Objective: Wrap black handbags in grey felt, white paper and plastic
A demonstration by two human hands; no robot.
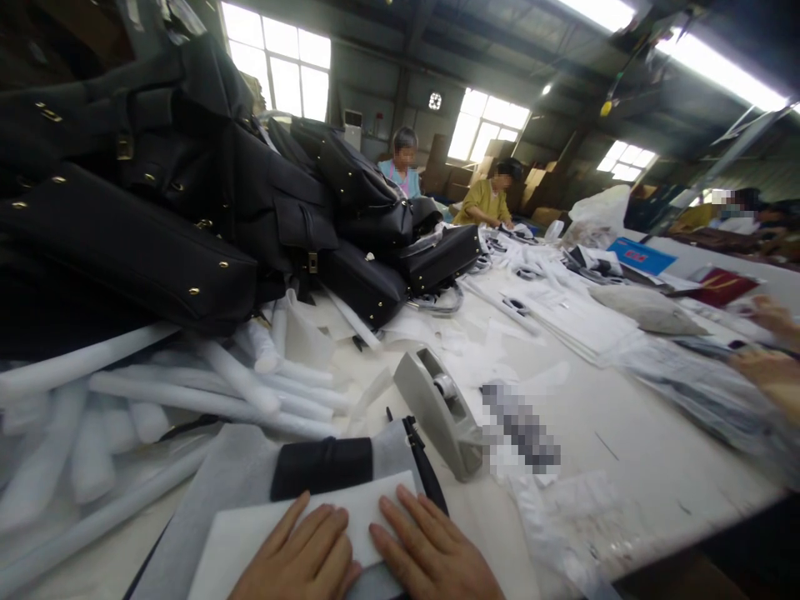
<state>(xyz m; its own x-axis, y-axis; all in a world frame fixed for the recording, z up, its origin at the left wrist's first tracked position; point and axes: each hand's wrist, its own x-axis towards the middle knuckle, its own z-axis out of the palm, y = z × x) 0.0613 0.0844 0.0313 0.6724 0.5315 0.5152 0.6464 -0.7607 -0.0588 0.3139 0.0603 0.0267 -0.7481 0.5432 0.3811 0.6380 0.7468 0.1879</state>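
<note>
Both hands lie flat on a white foam sheet point(237, 542) at the near edge of the table. My left hand point(306, 550) has its fingers stretched out on the sheet. Beside it, my right hand point(431, 546) rests with fingers spread, touching the sheet's right part. Under the sheet is a bag wrapped in grey-white tissue point(237, 467), with a black flap point(322, 465) showing beyond the sheet. A black strap point(425, 467) runs along its right side. Just beyond stands a grey tape dispenser point(437, 412).
Black handbags point(125, 242) with gold fittings are piled high at the left and back. White foam rolls point(187, 392) lie in front of them. White sheets point(575, 321) and plastic-wrapped items point(687, 383) lie to the right. Co-workers point(487, 200) sit farther back; another person's hand point(772, 367) reaches in at right.
</note>
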